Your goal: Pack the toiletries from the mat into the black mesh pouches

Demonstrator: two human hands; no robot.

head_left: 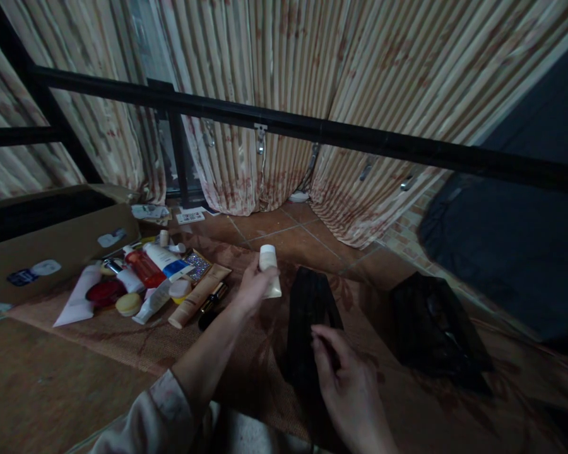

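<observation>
My left hand (pixel 253 291) grips a small pale squeeze tube (pixel 268 258) with a white cap, held upright above the cloth. To its right a black bag (pixel 307 296) stands on the cloth with its top parted. The curled fingers of my right hand (pixel 343 378) pinch the near edge of this bag. Left of my left hand lies a group of cosmetics: a tan tube (pixel 196 296), a black and gold lipstick-like case (pixel 214 297), a red bottle (pixel 144 266), a dark red round jar (pixel 104 292), a pale pink tube (pixel 81 293) and several others.
A cardboard box (pixel 76 243) stands at the left behind the cosmetics. Another black bag (pixel 435 328) sits at the right on the patterned cloth (pixel 246 353). A black metal rail (pixel 284 120) crosses in front of striped curtains (pixel 293 69). Papers (pixel 189 215) lie on the tiled floor.
</observation>
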